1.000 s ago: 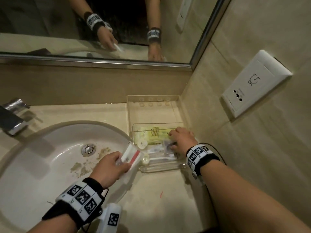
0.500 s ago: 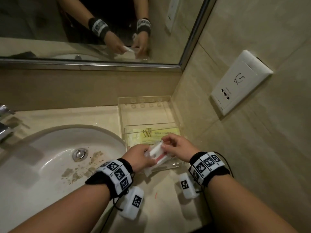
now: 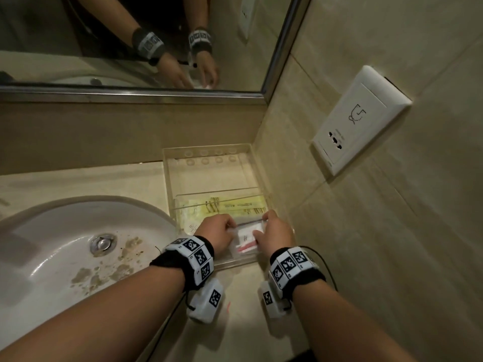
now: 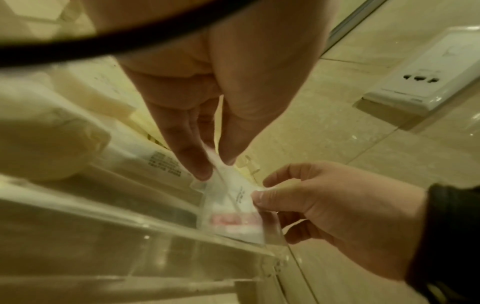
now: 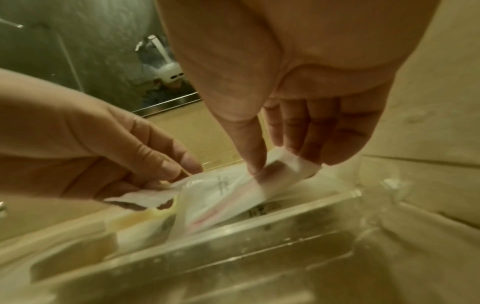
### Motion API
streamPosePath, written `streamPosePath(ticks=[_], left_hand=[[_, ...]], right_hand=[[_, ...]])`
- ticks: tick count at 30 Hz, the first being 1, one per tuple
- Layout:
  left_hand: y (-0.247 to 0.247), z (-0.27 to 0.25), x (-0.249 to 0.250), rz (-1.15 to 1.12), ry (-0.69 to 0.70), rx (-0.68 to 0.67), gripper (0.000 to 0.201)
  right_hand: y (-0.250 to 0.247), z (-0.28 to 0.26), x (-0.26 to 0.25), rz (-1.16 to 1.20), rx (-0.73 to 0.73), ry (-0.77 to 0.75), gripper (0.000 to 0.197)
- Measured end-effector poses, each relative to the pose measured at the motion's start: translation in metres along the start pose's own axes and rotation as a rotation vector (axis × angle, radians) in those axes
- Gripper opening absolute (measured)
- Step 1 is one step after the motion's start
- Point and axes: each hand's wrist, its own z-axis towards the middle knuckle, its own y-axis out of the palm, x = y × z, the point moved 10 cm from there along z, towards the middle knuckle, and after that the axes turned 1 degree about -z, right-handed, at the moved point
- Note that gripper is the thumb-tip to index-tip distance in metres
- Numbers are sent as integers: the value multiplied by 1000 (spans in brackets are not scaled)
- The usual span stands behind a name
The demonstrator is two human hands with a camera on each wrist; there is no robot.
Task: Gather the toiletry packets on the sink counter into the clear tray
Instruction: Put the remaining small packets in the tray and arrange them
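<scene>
A white packet with a red stripe [image 3: 245, 237] [image 4: 231, 203] [image 5: 223, 195] lies low in the near compartment of the clear tray [image 3: 168, 178], over other packets. My left hand [image 3: 218, 232] [image 4: 205, 166] pinches its left end between thumb and finger. My right hand [image 3: 271, 235] [image 5: 270, 164] pinches its right end the same way. A yellow packet [image 3: 235, 206] lies in the tray just behind. More pale packets [image 4: 46, 131] fill the tray's left side.
The tray stands in the corner against the tiled right wall, its far compartment bare. A white sink basin [image 3: 60, 244] with brown stains lies to the left. A wall socket [image 3: 358, 121] sits on the right wall; a mirror [image 3: 130, 40] runs above the counter.
My left hand carried the red-striped packet from the basin edge into the tray. My right hand came to its other end, and both lowered it into the near compartment.
</scene>
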Motion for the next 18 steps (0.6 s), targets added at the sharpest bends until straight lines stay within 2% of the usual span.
streamPosePath(ticks=[2, 5, 7, 14, 18], left_hand=[[4, 2, 5, 58, 40, -15, 22], [15, 0, 11, 214, 125, -63, 25], [21, -1, 13, 295, 169, -73, 25], [28, -4, 19, 444, 255, -52, 33], [31, -1, 21, 455, 260, -57, 28]], right_hand=[[1, -2, -4, -135, 15, -50, 28], [2, -7, -18, -409, 71, -225, 36], [6, -9, -20, -478, 46, -268, 34], [17, -10, -16, -338, -89, -201, 23], [19, -7, -23, -382, -133, -237, 22]])
